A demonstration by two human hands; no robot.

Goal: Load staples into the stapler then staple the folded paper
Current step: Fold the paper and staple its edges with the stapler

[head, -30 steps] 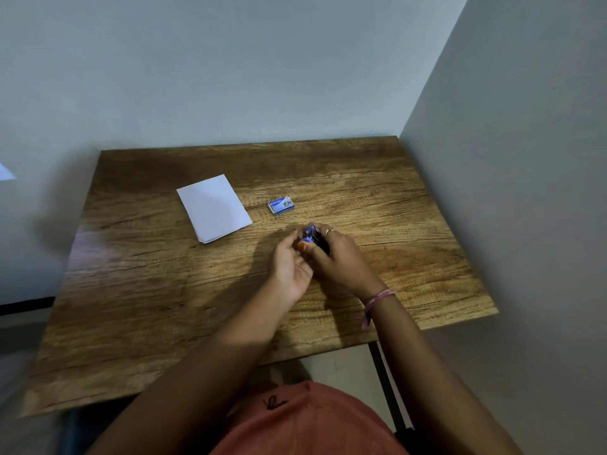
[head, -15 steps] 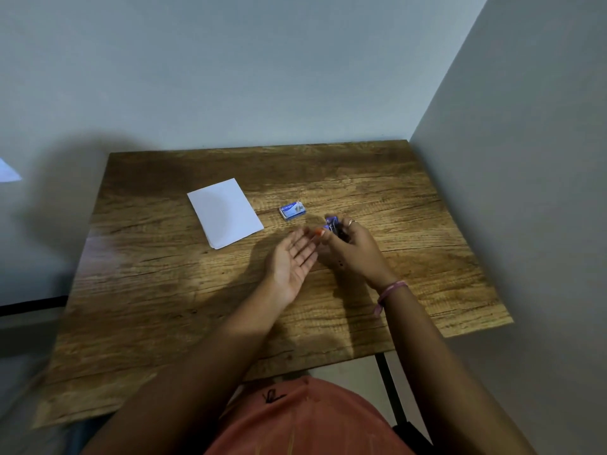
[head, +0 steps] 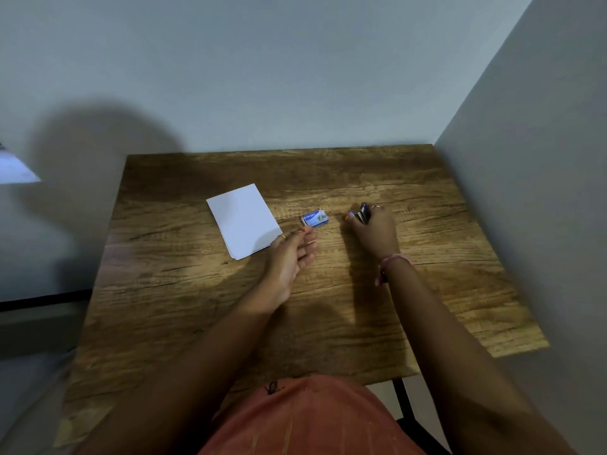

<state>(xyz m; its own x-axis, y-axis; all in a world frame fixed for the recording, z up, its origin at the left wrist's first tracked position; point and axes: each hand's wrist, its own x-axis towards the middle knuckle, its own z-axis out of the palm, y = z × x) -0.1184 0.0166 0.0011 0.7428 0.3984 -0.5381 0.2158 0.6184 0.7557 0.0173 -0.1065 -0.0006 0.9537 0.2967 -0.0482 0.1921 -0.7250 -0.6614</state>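
Note:
A small dark stapler with a blue tip [head: 361, 214] is gripped in my right hand [head: 372, 232], just above the wooden table [head: 427, 290]. To its left lies a small blue staple box [head: 315, 218] flat on the table. My left hand [head: 290, 257] stretches toward that box with fingers apart, its fingertips touching or almost touching the box's near left corner. A folded white paper [head: 244, 220] lies left of the box, its near corner partly under the shadow of my left hand.
The table stands in a corner, with a wall behind and a wall along its right edge. A dark metal table leg [head: 402, 402] shows at the near right. My orange-clad lap [head: 305, 418] is below the near edge.
My left hand has left the stapler and moved left toward the staple box. My right hand has kept the stapler and shifted slightly right. The camera view has tilted upward.

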